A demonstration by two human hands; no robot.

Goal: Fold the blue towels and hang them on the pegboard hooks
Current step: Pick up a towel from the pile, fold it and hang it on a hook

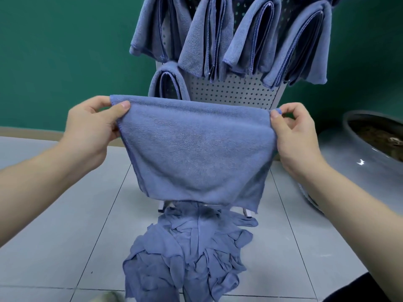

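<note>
Now the left hand [93, 125] and right hand [294, 131] each pinch a top corner of the blue towel [196, 153] (soft, nubby terry), stretched crosswise before the perforated pegboard [235, 90], hanging doubled.

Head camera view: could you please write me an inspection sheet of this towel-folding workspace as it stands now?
Surface: grey tiled floor, seams visible.
Job's things: held towel, folded over at the top edge, stretched between both hands; folded towels hang on the pegboard, four in the upper row, one lower left; pile of unfolded towels on the floor at the pegboard's foot.
Clutter: nothing seen.
Grippers: left hand pinches the towel's top left corner; right hand pinches the top right corner.
Cables: nothing seen.
Surroundings: green wall behind; large grey glazed pot on the right, contents unclear.
</note>
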